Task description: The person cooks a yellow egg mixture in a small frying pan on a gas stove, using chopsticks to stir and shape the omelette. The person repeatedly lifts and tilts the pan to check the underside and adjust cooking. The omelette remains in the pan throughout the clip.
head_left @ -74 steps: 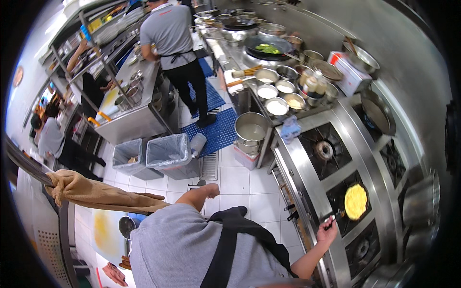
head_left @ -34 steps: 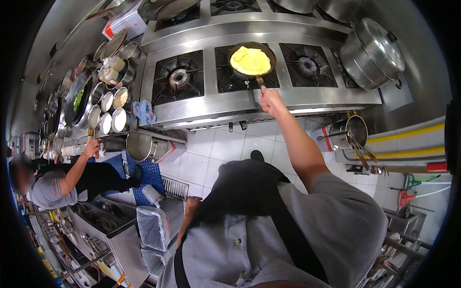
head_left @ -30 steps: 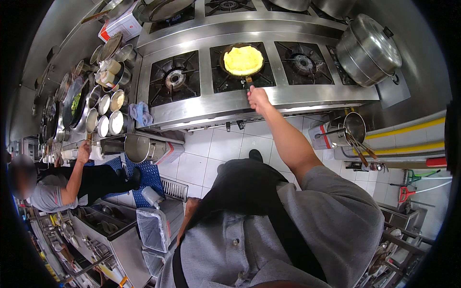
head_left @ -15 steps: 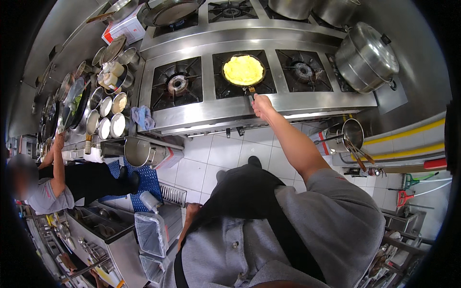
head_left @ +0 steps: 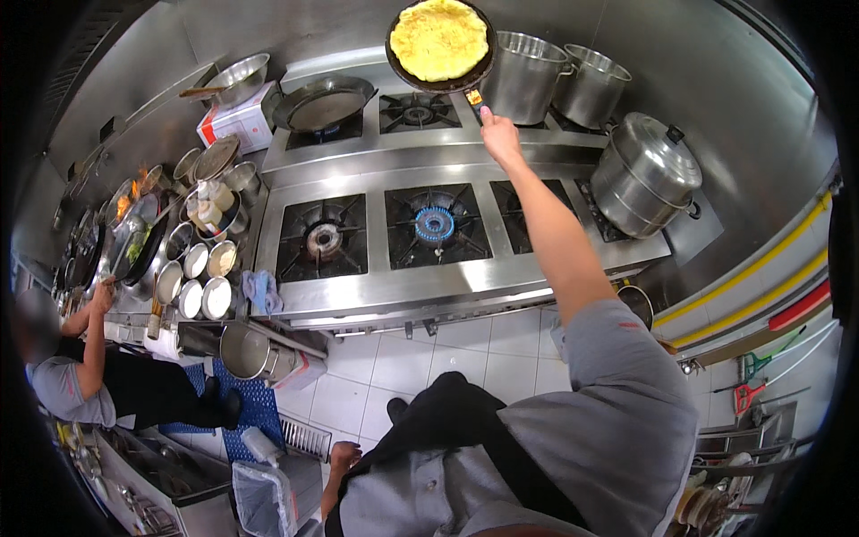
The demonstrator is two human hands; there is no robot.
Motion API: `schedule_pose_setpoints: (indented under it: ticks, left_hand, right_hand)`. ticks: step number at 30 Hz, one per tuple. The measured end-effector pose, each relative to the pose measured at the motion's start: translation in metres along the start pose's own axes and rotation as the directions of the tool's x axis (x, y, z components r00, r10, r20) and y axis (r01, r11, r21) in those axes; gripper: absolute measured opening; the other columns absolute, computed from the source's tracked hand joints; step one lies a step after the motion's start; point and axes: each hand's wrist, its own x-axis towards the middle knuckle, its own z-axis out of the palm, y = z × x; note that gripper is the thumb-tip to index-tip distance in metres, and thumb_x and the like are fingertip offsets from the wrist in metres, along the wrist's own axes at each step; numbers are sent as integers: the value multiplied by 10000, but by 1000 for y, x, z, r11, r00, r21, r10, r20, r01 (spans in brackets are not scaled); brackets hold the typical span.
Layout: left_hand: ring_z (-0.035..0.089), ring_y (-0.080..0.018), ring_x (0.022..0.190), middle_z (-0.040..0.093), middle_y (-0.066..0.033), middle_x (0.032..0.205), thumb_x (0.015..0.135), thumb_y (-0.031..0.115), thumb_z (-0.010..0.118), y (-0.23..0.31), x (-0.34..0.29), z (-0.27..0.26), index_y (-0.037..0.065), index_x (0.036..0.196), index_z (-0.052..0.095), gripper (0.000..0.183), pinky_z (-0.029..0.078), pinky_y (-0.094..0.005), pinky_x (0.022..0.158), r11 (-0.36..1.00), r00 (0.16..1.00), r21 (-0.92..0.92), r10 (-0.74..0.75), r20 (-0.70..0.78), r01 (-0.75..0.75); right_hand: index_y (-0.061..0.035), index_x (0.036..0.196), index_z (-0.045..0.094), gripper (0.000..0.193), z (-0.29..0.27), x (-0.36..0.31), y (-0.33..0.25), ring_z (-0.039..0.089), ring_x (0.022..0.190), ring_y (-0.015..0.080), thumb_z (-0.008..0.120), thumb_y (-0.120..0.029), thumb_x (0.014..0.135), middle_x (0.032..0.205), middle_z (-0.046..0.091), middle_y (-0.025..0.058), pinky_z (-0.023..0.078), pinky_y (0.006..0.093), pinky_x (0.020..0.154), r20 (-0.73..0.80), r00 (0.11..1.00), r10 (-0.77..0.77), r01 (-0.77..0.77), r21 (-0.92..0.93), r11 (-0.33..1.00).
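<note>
My right hand (head_left: 497, 136) is stretched out over the stove and grips the handle of a black frying pan (head_left: 438, 46). The pan is lifted high toward the back wall and holds a flat yellow omelette (head_left: 438, 38). Below it the middle front burner (head_left: 435, 224) burns with a blue flame and has nothing on it. My left hand (head_left: 343, 458) hangs low by my hip, its fingers loosely curled, holding nothing that I can see.
A steel stove (head_left: 420, 286) has an empty wok (head_left: 322, 106) at the back left. Three steel stockpots (head_left: 646, 172) stand at the right. Several small bowls (head_left: 201, 277) sit left of the stove. Another person (head_left: 89, 376) works at the far left over a flaming wok.
My right hand has lifted the pan with the omelette off the middle front burner and raised it toward the back of the stove. The flame is now uncovered.
</note>
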Motion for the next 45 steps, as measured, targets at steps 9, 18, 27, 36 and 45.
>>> schedule_pose_setpoints:
  ticks: [9, 18, 27, 36, 45]
  left_hand:
    - [610, -270, 650, 620, -94, 678, 690, 215, 644, 12, 4, 28, 83, 762, 646, 150, 470, -404, 600, 612, 882, 705, 470, 39, -358]
    - [613, -302, 614, 629, -109, 655, 719, 258, 654, 11, 9, 37, 127, 749, 677, 137, 480, -436, 568, 637, 902, 716, 431, -21, -287]
    - [633, -297, 652, 656, -129, 695, 728, 268, 661, 6, -5, 53, 113, 756, 689, 160, 494, -442, 596, 602, 939, 776, 342, -41, -185]
    - [650, -323, 750, 677, -150, 798, 744, 284, 633, 5, -1, 65, 82, 803, 700, 221, 519, -434, 672, 829, 986, 542, 167, 0, -140]
    - [594, -273, 686, 592, -73, 683, 769, 234, 618, 33, -11, 65, 93, 781, 655, 147, 467, -386, 563, 530, 957, 844, 280, -79, -85]
  right_hand:
    - [-52, 713, 516, 434, 19, -86, 18, 377, 443, 142, 458, -409, 951, 584, 457, 36, 274, 315, 394, 585, 693, 421, -606, 156, 780]
    - [-116, 725, 451, 345, 70, -229, 131, 266, 367, 94, 458, -368, 960, 494, 335, -30, 179, 261, 347, 682, 432, 590, -856, 103, 507]
    - [-77, 782, 442, 288, 105, -263, 125, 298, 380, 136, 368, -263, 989, 514, 339, 8, 196, 311, 351, 774, 369, 514, -926, 262, 270]
    - [-91, 811, 419, 234, 113, -271, 112, 290, 400, 97, 389, -238, 991, 541, 350, -18, 221, 271, 384, 751, 386, 535, -920, 275, 278]
    - [-50, 838, 449, 316, 100, -269, 108, 362, 458, 121, 354, -298, 1008, 595, 395, 6, 316, 310, 429, 806, 324, 495, -946, 262, 194]
